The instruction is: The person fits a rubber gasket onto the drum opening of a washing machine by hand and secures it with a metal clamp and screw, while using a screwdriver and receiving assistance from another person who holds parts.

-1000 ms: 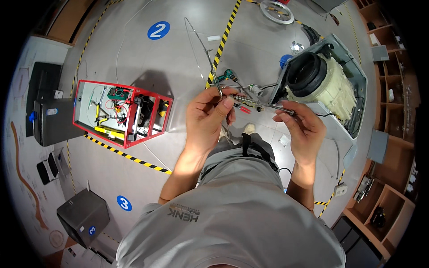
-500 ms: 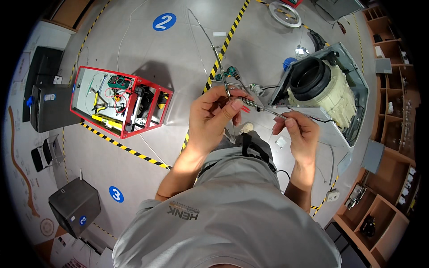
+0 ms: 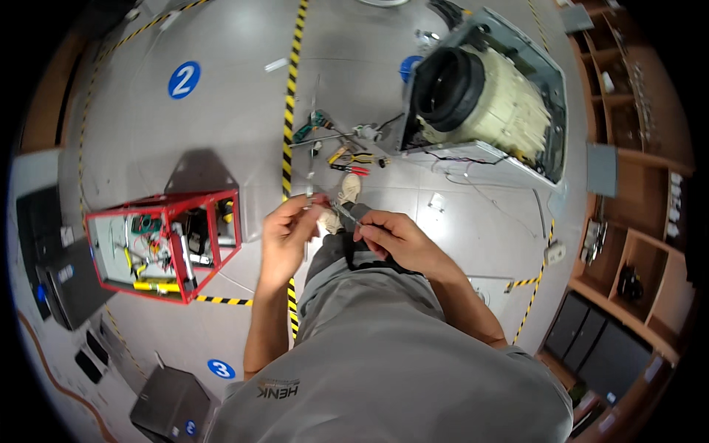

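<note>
My left hand is closed, thumb against fingers, on one end of a thin metal wire with a coil spring. The wire's long part runs upward past the fingertips and is faint against the floor. From the right, my right hand pinches the other end of the springy piece. Only a short blurred stretch shows between the two hands. Below them on the floor lie a cutter with yellow handles, red-handled pliers and a green power drill.
An opened washing machine with a black rubber door seal lies at the upper right. A red-framed tool box stands at the left. Wooden shelves line the right side. Black-and-yellow tape marks the floor.
My right hand has come closer to my left, and both are lower in the picture. The view has shifted, showing the floor tools more fully. Both hands keep their grip.
</note>
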